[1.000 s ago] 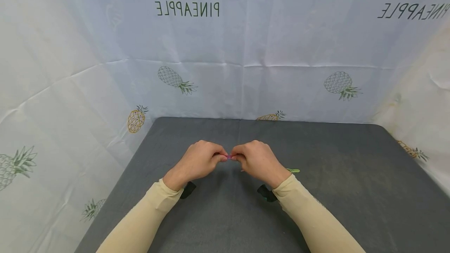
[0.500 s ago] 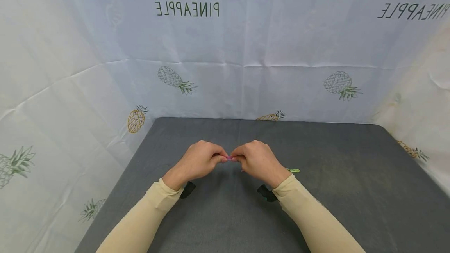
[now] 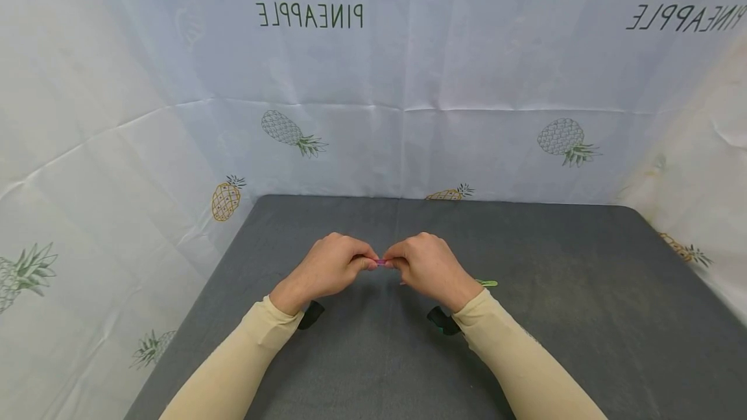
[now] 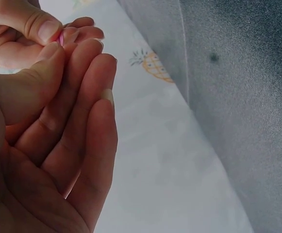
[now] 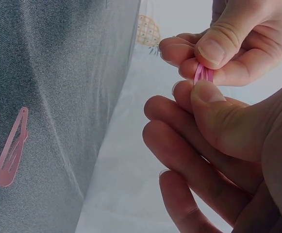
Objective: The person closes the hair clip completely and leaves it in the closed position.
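My left hand (image 3: 329, 268) at nine o'clock, right hand (image 3: 428, 268) at three, both pinching pink clip (image 5: 203, 73) between. Seems two-handed clip-working step; next move probably calls for steady, even grip.

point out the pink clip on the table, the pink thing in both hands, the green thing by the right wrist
Pink clip (image 5: 6, 176), right wrist view: wide rounded end
Held pink thing (image 5: 204, 74), right wrist view: its exposed part
Green thing (image 3: 487, 283), head view: its visible part
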Available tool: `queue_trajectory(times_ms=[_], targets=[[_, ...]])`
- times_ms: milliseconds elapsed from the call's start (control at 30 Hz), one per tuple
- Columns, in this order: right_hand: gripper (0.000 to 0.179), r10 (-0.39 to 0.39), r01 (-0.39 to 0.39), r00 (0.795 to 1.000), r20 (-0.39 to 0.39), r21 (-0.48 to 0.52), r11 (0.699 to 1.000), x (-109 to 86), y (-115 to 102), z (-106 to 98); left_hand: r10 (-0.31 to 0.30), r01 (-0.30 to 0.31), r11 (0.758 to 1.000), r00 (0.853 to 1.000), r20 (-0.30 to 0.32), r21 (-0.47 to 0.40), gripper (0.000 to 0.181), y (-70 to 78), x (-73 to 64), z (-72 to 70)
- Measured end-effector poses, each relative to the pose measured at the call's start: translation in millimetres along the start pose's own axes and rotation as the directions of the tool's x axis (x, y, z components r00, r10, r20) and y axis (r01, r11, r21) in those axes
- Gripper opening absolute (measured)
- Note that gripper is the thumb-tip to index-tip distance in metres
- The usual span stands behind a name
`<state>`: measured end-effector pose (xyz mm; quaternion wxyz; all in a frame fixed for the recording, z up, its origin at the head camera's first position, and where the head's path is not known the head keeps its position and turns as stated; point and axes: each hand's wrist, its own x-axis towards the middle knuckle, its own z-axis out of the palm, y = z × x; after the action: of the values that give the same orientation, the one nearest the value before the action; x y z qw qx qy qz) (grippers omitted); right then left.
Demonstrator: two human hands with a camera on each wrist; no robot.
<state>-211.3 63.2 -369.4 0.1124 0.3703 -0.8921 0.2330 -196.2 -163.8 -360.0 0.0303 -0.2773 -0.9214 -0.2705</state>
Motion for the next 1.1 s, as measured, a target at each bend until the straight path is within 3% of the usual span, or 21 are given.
queue_trajectory(times_ms=[1100], targets=[[0.008,-0.017,0.017,1.000,0.009,0.005,1.000,-0.1,0.4,-0.9,0.031,-0.031,0.999,1.000,0.006,-0.030,0.012,-4.7,-0.6,0.0]])
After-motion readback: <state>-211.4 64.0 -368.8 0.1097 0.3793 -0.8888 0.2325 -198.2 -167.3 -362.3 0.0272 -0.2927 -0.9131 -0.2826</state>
